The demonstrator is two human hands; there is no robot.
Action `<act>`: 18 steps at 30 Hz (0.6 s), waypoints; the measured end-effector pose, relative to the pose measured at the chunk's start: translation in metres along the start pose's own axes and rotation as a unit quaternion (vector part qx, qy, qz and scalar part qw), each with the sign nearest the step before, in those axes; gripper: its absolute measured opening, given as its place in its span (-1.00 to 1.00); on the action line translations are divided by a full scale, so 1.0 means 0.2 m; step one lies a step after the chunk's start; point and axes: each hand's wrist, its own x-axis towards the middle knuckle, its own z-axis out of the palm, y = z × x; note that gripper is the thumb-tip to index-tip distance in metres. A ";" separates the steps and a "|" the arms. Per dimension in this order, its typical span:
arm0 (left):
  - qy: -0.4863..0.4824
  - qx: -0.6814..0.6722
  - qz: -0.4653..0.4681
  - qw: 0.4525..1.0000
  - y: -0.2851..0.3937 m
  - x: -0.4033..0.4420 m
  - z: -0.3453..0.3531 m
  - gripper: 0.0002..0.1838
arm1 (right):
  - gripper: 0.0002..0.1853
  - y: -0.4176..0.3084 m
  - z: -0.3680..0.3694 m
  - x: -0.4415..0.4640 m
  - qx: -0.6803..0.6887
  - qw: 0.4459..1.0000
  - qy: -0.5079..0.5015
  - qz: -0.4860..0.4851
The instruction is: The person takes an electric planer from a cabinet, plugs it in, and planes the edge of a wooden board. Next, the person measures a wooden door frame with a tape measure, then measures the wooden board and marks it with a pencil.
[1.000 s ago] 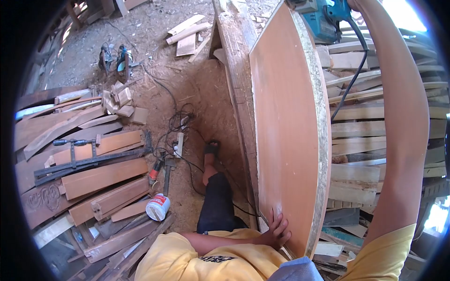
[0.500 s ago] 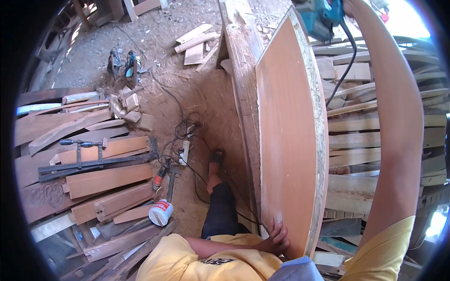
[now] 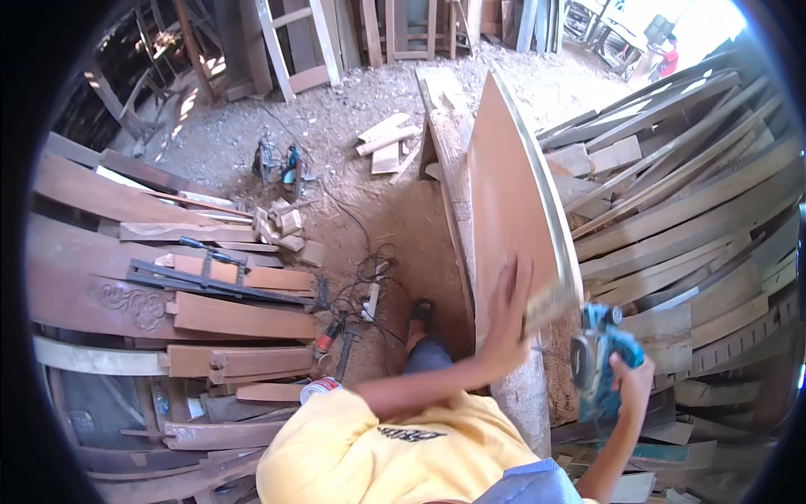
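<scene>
A wide wooden panel [image 3: 508, 193] stands on its long edge on a rough timber bench [image 3: 525, 412] in front of me. My left hand [image 3: 507, 323] lies against its flat face near the close end, fingers stretched out and slightly blurred. Off to the right of that end, my right hand [image 3: 631, 378] is wrapped round the handle of a teal electric planer [image 3: 606, 370]. The planer is held in the air, apart from the panel's edge.
Stacked boards [image 3: 672, 244] fill the right side; more planks [image 3: 243, 323] lie left with a bar clamp [image 3: 206, 267]. A hammer [image 3: 346, 357], an angle grinder [image 3: 330, 336], tangled cords [image 3: 378, 269] and a white tub [image 3: 321, 388] are on the floor. Offcuts [image 3: 386, 147] lie ahead.
My right hand has brought the planer from the panel's far top edge back toward me, to the near right. My left hand has moved forward along the face. The view has tilted up.
</scene>
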 end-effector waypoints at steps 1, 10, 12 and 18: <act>0.008 -0.010 -0.001 1.000 0.07 0.10 -0.05 0.17 | -0.86 0.15 -0.05 -0.10 0.007 1.000 0.010 0.014; 0.080 -0.048 0.051 0.994 0.24 0.53 -0.22 0.21 | -0.87 0.87 -0.15 -0.57 0.106 0.989 0.068 0.072; 0.079 -0.106 -0.004 0.991 0.23 0.54 -0.20 0.22 | -0.88 0.89 -0.16 -0.60 0.094 0.987 0.076 0.107; 0.092 -0.126 -0.003 0.988 0.21 0.59 -0.21 0.23 | -0.91 0.95 -0.15 -0.54 0.127 0.985 0.088 0.076</act>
